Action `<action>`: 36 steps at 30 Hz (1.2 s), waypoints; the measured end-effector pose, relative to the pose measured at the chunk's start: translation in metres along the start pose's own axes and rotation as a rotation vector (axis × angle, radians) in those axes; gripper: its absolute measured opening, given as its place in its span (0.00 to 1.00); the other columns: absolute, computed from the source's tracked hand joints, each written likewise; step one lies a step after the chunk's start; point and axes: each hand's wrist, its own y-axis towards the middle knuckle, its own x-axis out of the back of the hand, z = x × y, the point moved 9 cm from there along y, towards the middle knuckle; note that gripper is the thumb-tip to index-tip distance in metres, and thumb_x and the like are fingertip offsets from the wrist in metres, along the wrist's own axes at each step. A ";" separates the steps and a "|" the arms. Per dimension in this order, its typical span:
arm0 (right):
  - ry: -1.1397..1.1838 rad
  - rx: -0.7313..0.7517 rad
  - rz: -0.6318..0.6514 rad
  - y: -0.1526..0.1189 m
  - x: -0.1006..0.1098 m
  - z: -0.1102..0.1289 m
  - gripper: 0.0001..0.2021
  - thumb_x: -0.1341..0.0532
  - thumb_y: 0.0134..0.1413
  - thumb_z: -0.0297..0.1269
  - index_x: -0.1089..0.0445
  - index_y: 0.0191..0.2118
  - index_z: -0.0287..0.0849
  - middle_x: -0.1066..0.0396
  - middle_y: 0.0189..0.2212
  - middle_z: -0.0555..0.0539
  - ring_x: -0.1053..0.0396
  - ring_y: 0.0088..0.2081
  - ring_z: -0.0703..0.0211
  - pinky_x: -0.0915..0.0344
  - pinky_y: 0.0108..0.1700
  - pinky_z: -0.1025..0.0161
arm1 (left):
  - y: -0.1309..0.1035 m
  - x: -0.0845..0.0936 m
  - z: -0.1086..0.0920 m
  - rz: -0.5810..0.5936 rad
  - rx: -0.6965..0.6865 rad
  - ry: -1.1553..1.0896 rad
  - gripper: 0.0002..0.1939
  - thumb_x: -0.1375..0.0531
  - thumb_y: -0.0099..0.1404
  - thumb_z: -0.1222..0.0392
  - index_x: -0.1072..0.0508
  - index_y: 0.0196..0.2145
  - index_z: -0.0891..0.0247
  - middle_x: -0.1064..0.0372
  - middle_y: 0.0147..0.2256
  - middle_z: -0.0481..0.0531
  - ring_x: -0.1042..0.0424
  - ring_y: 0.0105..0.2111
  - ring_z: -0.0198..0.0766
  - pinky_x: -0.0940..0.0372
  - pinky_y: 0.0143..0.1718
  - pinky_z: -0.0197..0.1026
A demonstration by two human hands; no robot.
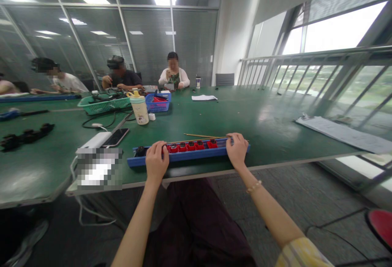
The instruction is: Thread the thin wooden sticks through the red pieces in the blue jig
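A long blue tray [196, 155] lies along the table's near edge. Several red blocks with dark tops [191, 146] sit in a row inside it, and a black part [140, 151] is at its left end. My left hand [157, 159] is curled over the left part of the tray, next to the red blocks. My right hand [237, 148] wraps round the tray's right end, with its fingertips at a thin stick along the far side. Another thin brass-coloured stick [196, 135] lies just beyond the tray.
Left of the tray are a phone [117, 137], a white power bank [94, 141] and cables. Farther back stand a cream bottle [139, 110], a green basket [104, 107] and a blue basket [158, 105]. A clipboard [343, 132] lies right. People sit across the table.
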 end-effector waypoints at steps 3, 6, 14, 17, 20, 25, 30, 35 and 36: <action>-0.002 -0.052 -0.026 0.000 0.003 -0.005 0.13 0.47 0.57 0.33 0.26 0.40 0.42 0.30 0.43 0.41 0.35 0.48 0.51 0.47 0.52 0.54 | 0.000 -0.001 0.002 -0.001 0.012 0.008 0.14 0.51 0.70 0.59 0.28 0.44 0.63 0.27 0.44 0.59 0.30 0.47 0.45 0.38 0.52 0.49; -0.012 -0.077 -0.055 0.000 0.005 -0.009 0.13 0.47 0.57 0.34 0.26 0.40 0.42 0.31 0.43 0.41 0.36 0.49 0.50 0.47 0.53 0.54 | 0.001 -0.001 0.003 0.001 0.032 0.013 0.14 0.51 0.71 0.59 0.28 0.44 0.63 0.27 0.44 0.59 0.30 0.47 0.45 0.38 0.52 0.49; -0.106 -0.011 -0.123 0.003 0.014 -0.010 0.14 0.47 0.60 0.36 0.26 0.42 0.42 0.33 0.46 0.40 0.38 0.49 0.49 0.48 0.54 0.53 | 0.002 0.000 0.001 0.017 0.043 0.012 0.14 0.52 0.71 0.59 0.28 0.42 0.62 0.28 0.43 0.58 0.30 0.46 0.45 0.39 0.52 0.49; -0.127 0.043 -0.086 0.007 0.015 -0.010 0.15 0.49 0.62 0.37 0.25 0.46 0.43 0.31 0.46 0.40 0.38 0.49 0.49 0.50 0.54 0.52 | 0.003 0.001 -0.001 0.031 0.041 0.011 0.14 0.52 0.70 0.59 0.28 0.42 0.62 0.28 0.42 0.58 0.31 0.46 0.45 0.39 0.51 0.49; -0.125 0.113 -0.007 0.016 0.016 -0.012 0.16 0.49 0.64 0.38 0.25 0.48 0.45 0.29 0.46 0.41 0.38 0.47 0.50 0.50 0.53 0.52 | 0.003 0.002 -0.001 0.040 0.040 0.017 0.15 0.53 0.70 0.58 0.28 0.42 0.62 0.27 0.42 0.58 0.31 0.45 0.45 0.39 0.51 0.49; -0.106 0.165 0.112 0.035 0.022 -0.029 0.16 0.48 0.66 0.40 0.24 0.46 0.47 0.26 0.41 0.44 0.37 0.43 0.52 0.51 0.50 0.54 | 0.003 0.001 0.000 0.040 0.039 0.037 0.14 0.52 0.70 0.59 0.28 0.42 0.62 0.28 0.42 0.58 0.31 0.45 0.46 0.40 0.50 0.49; -0.111 0.121 0.115 0.046 0.032 -0.053 0.16 0.48 0.67 0.46 0.26 0.42 0.44 0.24 0.38 0.44 0.36 0.40 0.54 0.51 0.47 0.56 | 0.003 0.000 0.000 0.044 0.043 0.038 0.14 0.53 0.71 0.58 0.28 0.42 0.62 0.27 0.41 0.58 0.31 0.44 0.45 0.40 0.49 0.48; -0.149 0.073 0.064 0.051 0.046 -0.073 0.20 0.49 0.66 0.51 0.28 0.35 0.44 0.24 0.34 0.44 0.38 0.38 0.53 0.51 0.44 0.57 | 0.004 0.000 -0.001 0.046 0.041 0.041 0.14 0.52 0.71 0.59 0.28 0.42 0.63 0.27 0.42 0.58 0.31 0.44 0.45 0.40 0.49 0.48; -0.161 0.071 0.059 0.051 0.048 -0.076 0.20 0.50 0.66 0.51 0.28 0.35 0.43 0.24 0.34 0.44 0.38 0.38 0.52 0.52 0.43 0.57 | 0.004 0.000 -0.001 0.044 0.040 0.039 0.14 0.52 0.70 0.59 0.28 0.42 0.63 0.27 0.42 0.58 0.31 0.44 0.45 0.40 0.49 0.48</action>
